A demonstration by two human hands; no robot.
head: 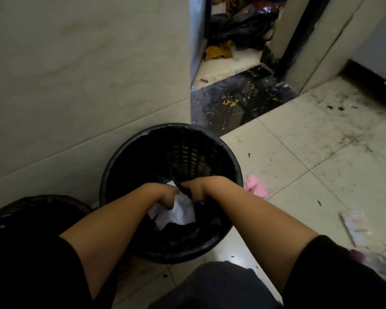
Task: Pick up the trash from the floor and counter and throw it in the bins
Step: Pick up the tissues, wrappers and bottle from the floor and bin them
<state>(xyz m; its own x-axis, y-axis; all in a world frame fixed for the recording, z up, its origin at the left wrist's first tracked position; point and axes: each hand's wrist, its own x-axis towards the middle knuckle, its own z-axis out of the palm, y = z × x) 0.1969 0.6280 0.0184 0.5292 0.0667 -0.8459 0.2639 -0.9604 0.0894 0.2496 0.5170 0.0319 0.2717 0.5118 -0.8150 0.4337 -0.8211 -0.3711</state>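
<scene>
Second black bin with a dark liner [38, 206] sits at about 8 o'clock, half out of frame. Next over, the round black plastic lattice waste basket [172, 152] takes the middle, and both hands are down inside its mouth. The left hand [165, 196] is curled closed, pinching the crumpled white paper [178, 214]; the right hand [193, 190] is closed on something dark beside it, can't tell what. I'd just let go low inside so nothing bounces out. Still on the tile: a pink crumpled scrap [256, 188] at 3 o'clock, and a pale flat wrapper [355, 227] at 4. No writing's legible on it, too blurry.
</scene>
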